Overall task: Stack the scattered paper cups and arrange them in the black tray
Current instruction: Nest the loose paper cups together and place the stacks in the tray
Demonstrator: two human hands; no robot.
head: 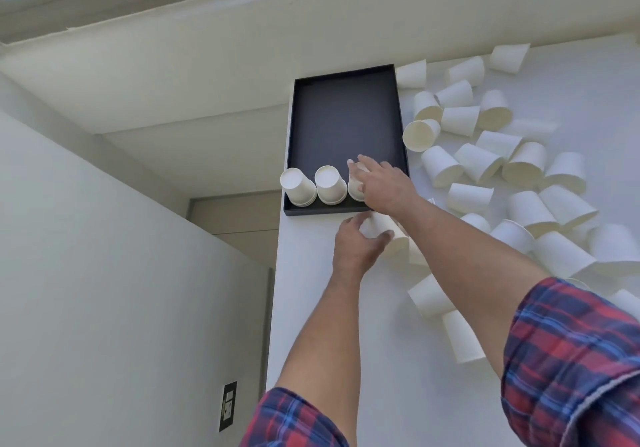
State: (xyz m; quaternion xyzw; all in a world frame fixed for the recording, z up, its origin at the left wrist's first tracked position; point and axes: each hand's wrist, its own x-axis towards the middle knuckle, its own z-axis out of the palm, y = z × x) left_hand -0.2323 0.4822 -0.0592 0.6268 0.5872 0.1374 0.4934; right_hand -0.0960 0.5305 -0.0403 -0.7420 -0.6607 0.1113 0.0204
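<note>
My right hand [382,183] grips the third cup stack [356,187] at the black tray's [346,117] six o'clock edge; my left hand [356,246] grasps a lying cup [384,235].

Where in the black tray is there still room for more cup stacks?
The black tray is bare behind the near row: two cup stacks and a third under the right hand. The left hand grips a cup before the tray. Right of the tray, scattered cups crowd the white table.
</note>
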